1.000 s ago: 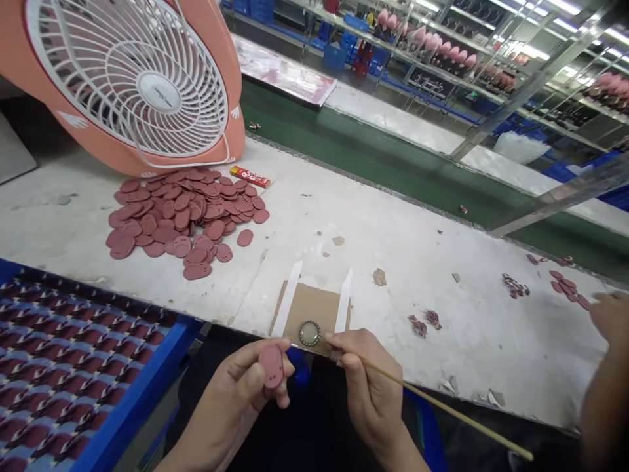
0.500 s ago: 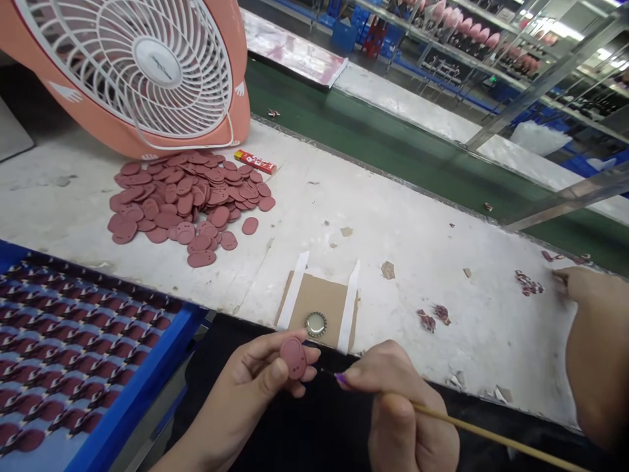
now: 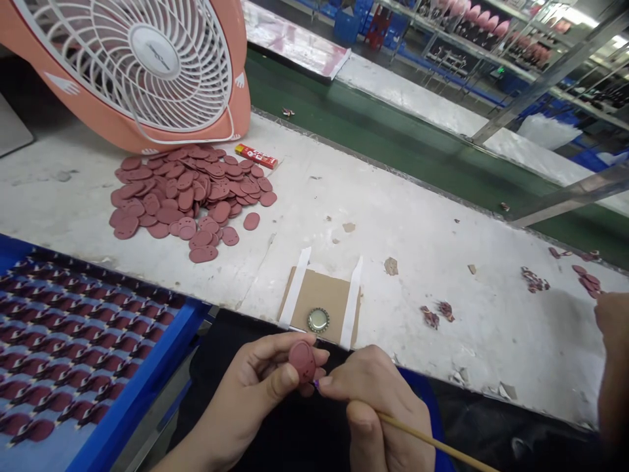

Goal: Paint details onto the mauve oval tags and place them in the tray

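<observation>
My left hand (image 3: 255, 387) pinches a flat, dull-red oval piece (image 3: 301, 362) with small dark holes or dots near its lower edge. A fine paintbrush (image 3: 417, 438) with a long pale wooden handle and a purple part near its tip is gripped in my right hand (image 3: 381, 400). The tip is at the lower right edge of the oval piece; whether it touches cannot be made out. Just beyond my hands, a metal bottle cap (image 3: 318, 320) lies on a brown cardboard square (image 3: 322, 295) held by two white strips. Many similar ovals (image 3: 196, 190) lie heaped at the left.
An orange fan (image 3: 240, 98) stands behind the heap, beside a red-yellow small packet (image 3: 256, 156). At lower left, a blue tray (image 3: 142, 387) holds rows of dark-red pieces. Another person's hand (image 3: 612, 321) is at right, near small parts (image 3: 535, 280). A green belt (image 3: 393, 144) runs behind.
My right hand has moved left, bringing the brush tip up to the oval piece. My left hand has shifted slightly right. The other person's hand has drawn back right, exposing several red ovals.
</observation>
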### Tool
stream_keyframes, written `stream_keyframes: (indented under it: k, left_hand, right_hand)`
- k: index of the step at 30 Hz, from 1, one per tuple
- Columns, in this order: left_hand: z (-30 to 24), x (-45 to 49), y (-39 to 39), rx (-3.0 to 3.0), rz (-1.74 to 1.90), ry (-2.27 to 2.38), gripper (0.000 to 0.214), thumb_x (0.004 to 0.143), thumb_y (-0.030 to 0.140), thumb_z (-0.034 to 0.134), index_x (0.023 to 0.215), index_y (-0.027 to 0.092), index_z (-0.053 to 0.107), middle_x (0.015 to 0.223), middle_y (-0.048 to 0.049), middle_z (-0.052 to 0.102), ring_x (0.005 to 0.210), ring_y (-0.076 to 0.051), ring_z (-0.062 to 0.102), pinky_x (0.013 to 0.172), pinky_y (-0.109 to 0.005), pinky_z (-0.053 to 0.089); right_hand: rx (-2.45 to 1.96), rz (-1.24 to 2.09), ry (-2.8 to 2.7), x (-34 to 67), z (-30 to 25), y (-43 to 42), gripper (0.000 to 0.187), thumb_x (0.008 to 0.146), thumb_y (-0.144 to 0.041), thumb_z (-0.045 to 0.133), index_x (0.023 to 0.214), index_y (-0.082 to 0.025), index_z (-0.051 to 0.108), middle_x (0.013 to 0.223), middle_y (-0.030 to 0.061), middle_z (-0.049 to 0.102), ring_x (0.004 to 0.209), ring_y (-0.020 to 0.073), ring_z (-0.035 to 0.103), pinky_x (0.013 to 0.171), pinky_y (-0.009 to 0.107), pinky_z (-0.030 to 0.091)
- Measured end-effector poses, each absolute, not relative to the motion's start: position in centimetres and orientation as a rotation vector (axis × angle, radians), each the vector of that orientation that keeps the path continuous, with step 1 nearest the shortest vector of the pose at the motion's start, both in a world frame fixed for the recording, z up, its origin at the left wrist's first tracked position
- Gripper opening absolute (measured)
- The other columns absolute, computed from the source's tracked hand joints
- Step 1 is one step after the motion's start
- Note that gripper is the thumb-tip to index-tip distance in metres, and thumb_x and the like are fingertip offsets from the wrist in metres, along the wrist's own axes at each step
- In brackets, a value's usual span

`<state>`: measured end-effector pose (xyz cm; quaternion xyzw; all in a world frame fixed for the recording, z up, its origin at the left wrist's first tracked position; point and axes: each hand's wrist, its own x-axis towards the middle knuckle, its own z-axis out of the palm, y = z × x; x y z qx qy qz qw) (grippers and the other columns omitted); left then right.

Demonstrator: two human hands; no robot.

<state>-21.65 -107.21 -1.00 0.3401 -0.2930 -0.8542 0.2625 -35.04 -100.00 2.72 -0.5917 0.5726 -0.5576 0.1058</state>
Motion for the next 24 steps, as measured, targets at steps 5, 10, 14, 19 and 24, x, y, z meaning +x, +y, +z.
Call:
stream_keyframes:
  k: [5, 10, 14, 19, 24]
  left_hand:
    - [-1.2, -21.5, -107.1, 0.912, -2.315, -0.783, 0.023, 0.074, 0.036, 0.083, 0.095, 0.028, 0.081, 0.088, -0.0049, 0.082, 0.074, -0.019, 0.074, 0.068, -0.025, 0.059]
    - [-1.7, -21.3, -107.4, 0.975, -2.281, -0.776, 0.021, 0.078, 0.033, 0.079, 0.099, 0.028, 0.08, 0.092, -0.0046, 0.082, 0.08, -0.018, 0.075, 0.068, -0.02, 0.059]
    - [-2.2, -21.1, -107.6, 0.955, -2.265, -0.761, 0.021, 0.079, 0.032, 0.079, 0.1, 0.029, 0.08, 0.096, -0.0036, 0.082, 0.083, -0.018, 0.075, 0.068, -0.021, 0.059]
    - [-2.3, -21.2, -107.6, 0.981, -2.24, -0.737, 0.019, 0.079, 0.032, 0.079, 0.099, 0.029, 0.08, 0.096, -0.0033, 0.081, 0.083, -0.018, 0.074, 0.067, -0.02, 0.059]
    - [-2.0, -21.2, -107.6, 0.983, -2.251, -0.758, 0.022, 0.078, 0.033, 0.08, 0.099, 0.028, 0.08, 0.094, -0.005, 0.081, 0.082, -0.019, 0.074, 0.067, -0.022, 0.059]
  right_hand:
    - [-1.64, -1.732, 1.746, -34.7, 2.0, -99.7, 0.028, 0.106, -0.031, 0.043, 0.097, -0.017, 0.067, 0.076, 0.005, 0.066, 0.064, 0.0153, 0.058, 0.056, 0.029, 0.046]
    - [-1.739, -1.634, 1.83, -36.6, 1.0, -99.7, 0.024, 0.104, -0.02, 0.04, 0.103, -0.017, 0.063, 0.082, 0.0054, 0.066, 0.073, 0.0167, 0.06, 0.063, 0.031, 0.049]
    - [-1.829, -1.4, 1.97, -37.8, -0.5, -100.4, 0.02, 0.098, -0.011, 0.046, 0.105, -0.018, 0.064, 0.087, 0.0036, 0.067, 0.079, 0.0166, 0.061, 0.069, 0.031, 0.047]
    - [-1.85, -1.341, 1.969, -37.7, -1.2, -100.8, 0.021, 0.098, -0.01, 0.048, 0.104, -0.02, 0.065, 0.087, 0.0031, 0.067, 0.08, 0.0177, 0.061, 0.07, 0.032, 0.045]
    - [-1.748, -1.537, 1.849, -37.1, 0.4, -100.1, 0.023, 0.102, -0.014, 0.039, 0.103, -0.017, 0.062, 0.085, 0.0036, 0.066, 0.077, 0.0157, 0.061, 0.068, 0.031, 0.049]
